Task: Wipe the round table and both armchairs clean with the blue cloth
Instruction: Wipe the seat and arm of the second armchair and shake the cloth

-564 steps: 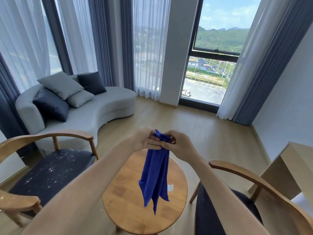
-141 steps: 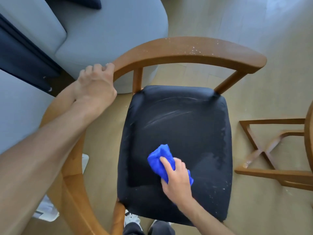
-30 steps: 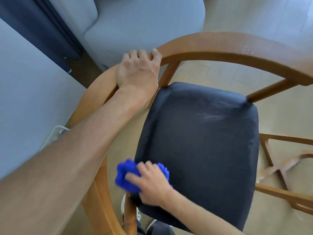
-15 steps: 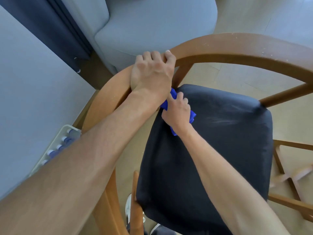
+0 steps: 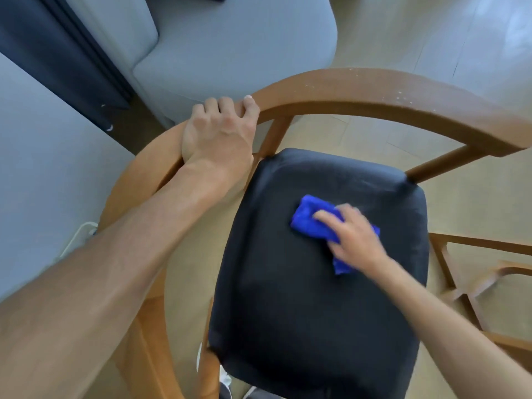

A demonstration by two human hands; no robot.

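Note:
I look down on one armchair with a dark seat cushion [image 5: 302, 298] and a curved wooden back rail [image 5: 374, 93]. My right hand [image 5: 352, 234] presses the bunched blue cloth [image 5: 309, 223] flat on the far right part of the cushion; the hand is motion-blurred. My left hand [image 5: 218, 133] grips the wooden rail at the chair's far left corner, fingers curled over its top. White specks dot the rail towards its right end. A faint pale smear shows on the cushion beyond the cloth.
A grey sofa [image 5: 230, 38] stands just beyond the chair, a dark curtain [image 5: 57, 53] and grey wall to the left. The wooden base of the round table [image 5: 475, 283] shows at the right edge. A white cable lies on the floor at left.
My right hand has swept the cloth from the cushion's far left corner, beside my left hand, across to the right. My left hand has kept its hold on the rail.

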